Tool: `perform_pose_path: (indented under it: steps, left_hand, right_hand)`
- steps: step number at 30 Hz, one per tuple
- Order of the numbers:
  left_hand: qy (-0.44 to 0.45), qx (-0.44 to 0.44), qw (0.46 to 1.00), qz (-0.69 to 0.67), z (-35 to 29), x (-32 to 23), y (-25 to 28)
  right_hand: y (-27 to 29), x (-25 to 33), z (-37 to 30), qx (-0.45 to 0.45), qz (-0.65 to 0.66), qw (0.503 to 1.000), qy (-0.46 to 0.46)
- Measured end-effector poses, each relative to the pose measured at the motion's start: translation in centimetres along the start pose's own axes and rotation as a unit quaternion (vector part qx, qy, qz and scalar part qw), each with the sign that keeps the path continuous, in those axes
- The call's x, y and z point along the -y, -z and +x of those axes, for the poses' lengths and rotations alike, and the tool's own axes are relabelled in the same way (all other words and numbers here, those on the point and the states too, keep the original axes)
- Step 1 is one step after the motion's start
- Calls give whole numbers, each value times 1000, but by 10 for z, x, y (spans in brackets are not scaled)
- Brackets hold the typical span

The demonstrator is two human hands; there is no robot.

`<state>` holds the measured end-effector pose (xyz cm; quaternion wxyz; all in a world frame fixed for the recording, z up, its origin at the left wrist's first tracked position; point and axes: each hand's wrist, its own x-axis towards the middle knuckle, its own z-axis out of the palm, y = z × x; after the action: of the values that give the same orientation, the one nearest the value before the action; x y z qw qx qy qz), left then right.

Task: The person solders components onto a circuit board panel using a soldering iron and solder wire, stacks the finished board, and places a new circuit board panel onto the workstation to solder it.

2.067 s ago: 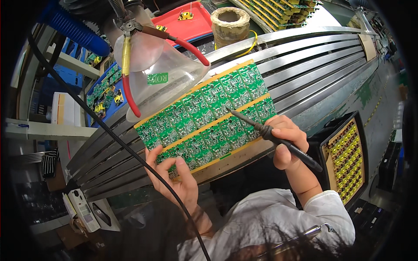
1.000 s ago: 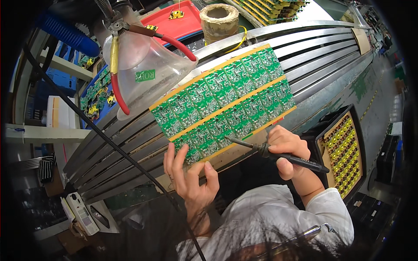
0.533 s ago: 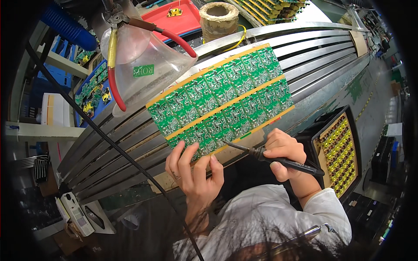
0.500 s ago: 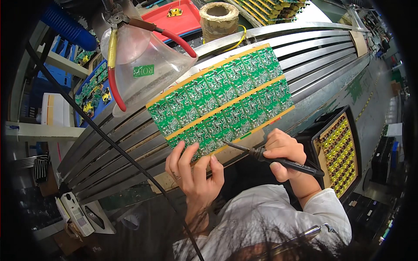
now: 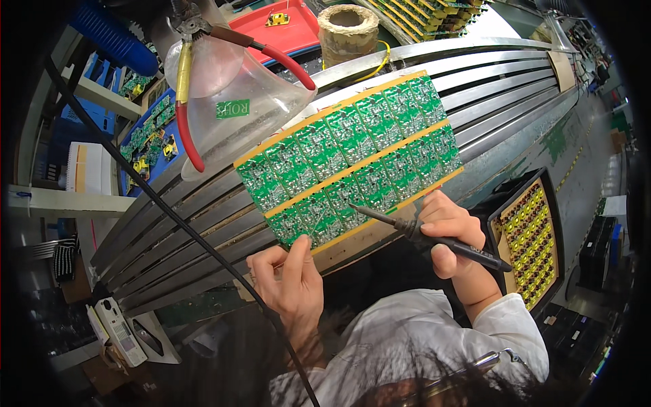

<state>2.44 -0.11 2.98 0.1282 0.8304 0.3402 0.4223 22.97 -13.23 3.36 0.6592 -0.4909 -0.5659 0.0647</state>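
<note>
A large green circuit board panel point(image 5: 366, 125) with yellow-orange strips lies tilted across the metal slats, its solder side up. My right hand point(image 5: 450, 225) is closed round the black handle of a soldering iron point(image 5: 468, 254). The iron's tip points left, over the panel's nearer row of boards; whether it touches the surface I cannot tell. My left hand point(image 5: 290, 281) is at the panel's near left edge, fingers bent and pinched together, index fingertip over the board. What those fingers hold, if anything, is too small to make out.
Red-handled pliers point(image 5: 191, 102) hang by a clear plastic hood point(image 5: 254, 88) at left. A black cable point(image 5: 183, 227) crosses the left side. Behind are a red tray point(image 5: 298, 34), a tape roll point(image 5: 348, 41) and stacked boards point(image 5: 434, 17). A black bin of yellow parts point(image 5: 525, 237) stands right.
My left hand has drawn its spread fingers into a pinch and shifted left and down along the edge. The iron has moved slightly; the whole view has shifted a little.
</note>
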Motion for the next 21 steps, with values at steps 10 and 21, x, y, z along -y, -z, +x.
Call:
perform_pose_path:
  steps: [10,21]
  left_hand:
    - [-10,-33,999,-4,17,3,1]
    - [4,-10,998,-60,-9,14,16]
  right_hand:
    - [-18,-8,12,6,13,1000,-12]
    - [-18,-6,8,26,26,999,-1]
